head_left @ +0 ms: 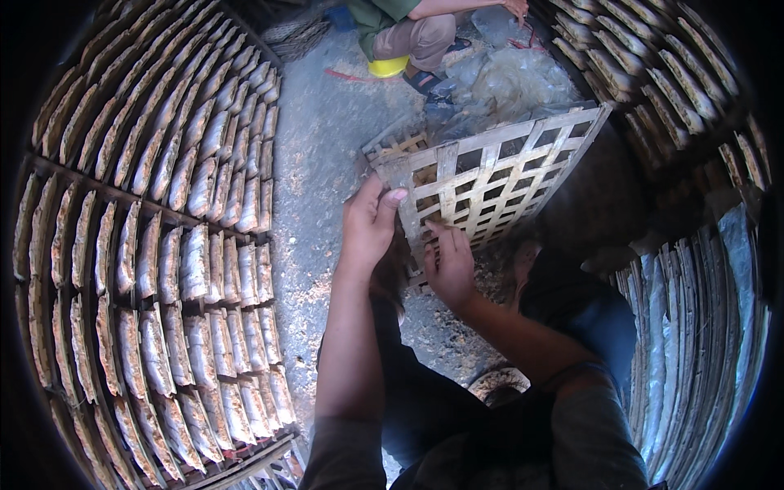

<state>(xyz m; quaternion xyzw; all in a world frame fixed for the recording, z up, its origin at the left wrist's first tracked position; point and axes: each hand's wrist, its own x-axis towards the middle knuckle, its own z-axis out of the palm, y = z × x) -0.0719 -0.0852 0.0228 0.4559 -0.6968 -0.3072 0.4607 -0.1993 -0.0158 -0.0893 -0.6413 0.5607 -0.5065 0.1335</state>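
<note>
A woven bamboo lattice panel (494, 175) stands tilted in front of me, its long side running away to the far right. My left hand (369, 222) is closed on its near left edge, thumb lying along the rim strip. Lower on the same edge, my right hand (449, 260) has its fingers curled against the lattice, with the fingertips at one of the openings. Part of a second piece of bamboo latticework (398, 149) shows behind the panel's left corner. What lies under the panel is mostly hidden.
Racks of curved, crumb-covered pale slabs (196, 261) line the left; similar slabs (657, 69) stand far right. A co-worker (416, 37) sits on a yellow stool (388, 67) beside crumpled see-through plastic (514, 82). Stacked bamboo trays (694, 343) stand right. Crumbs litter the floor (314, 163).
</note>
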